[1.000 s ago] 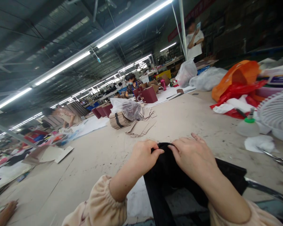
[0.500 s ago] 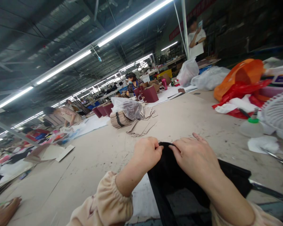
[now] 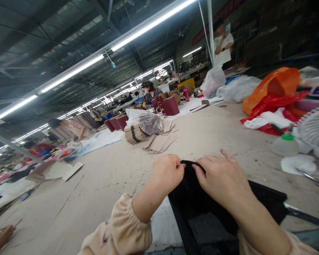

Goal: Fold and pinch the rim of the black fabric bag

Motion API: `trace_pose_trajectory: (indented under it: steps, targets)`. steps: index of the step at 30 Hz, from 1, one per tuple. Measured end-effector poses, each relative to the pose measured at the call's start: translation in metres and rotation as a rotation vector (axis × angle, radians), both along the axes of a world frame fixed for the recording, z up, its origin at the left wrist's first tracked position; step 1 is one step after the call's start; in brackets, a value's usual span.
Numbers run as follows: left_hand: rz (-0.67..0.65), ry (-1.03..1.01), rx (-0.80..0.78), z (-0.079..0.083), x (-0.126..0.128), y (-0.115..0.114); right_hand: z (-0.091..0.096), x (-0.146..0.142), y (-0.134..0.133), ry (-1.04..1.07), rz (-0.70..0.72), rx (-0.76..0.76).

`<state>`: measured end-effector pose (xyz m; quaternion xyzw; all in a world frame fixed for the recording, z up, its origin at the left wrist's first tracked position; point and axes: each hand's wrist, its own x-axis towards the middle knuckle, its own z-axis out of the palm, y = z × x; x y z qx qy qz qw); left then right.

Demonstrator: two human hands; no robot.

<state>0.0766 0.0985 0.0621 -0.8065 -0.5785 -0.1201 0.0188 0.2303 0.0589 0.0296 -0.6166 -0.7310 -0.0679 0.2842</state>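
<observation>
A black bag-like piece [image 3: 194,198] stands open-topped on the long work table [image 3: 108,173] right in front of me. My left hand [image 3: 167,173] is closed in a pinch on its upper rim at the left. My right hand [image 3: 223,179] grips the same rim just to the right, thumb under and fingers curled over the edge. Both wrists come out of pale peach sleeves. The inside of the black piece is dark and I cannot make out what is in it.
A stack of folded cardboard [image 3: 159,143] and a clear plastic bag [image 3: 145,122] lie mid-table. Maroon paper bags [image 3: 170,106] stand further back. At the right are orange and red plastic bags [image 3: 273,92], a green-capped bottle [image 3: 285,145], a white fan grille [image 3: 315,131] and scissors [image 3: 312,179]. Other people work at the table's far side.
My hands have stayed pinched on the black rim, shifting slightly closer together. The view has drifted a little. A person's hand at the lower left corner has moved further out of view.
</observation>
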Motion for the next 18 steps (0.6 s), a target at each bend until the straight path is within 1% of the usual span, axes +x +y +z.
trace_pose_trajectory:
  steps: [6, 18]
  targets:
    - [0.02, 0.023, -0.006, 0.0, 0.0, -0.002, 0.005, -0.003, -0.003, 0.036, 0.026, -0.033]
    - [0.006, -0.004, 0.029, -0.006, -0.003, -0.002, -0.003, -0.012, 0.006, -0.021, 0.038, 0.022]
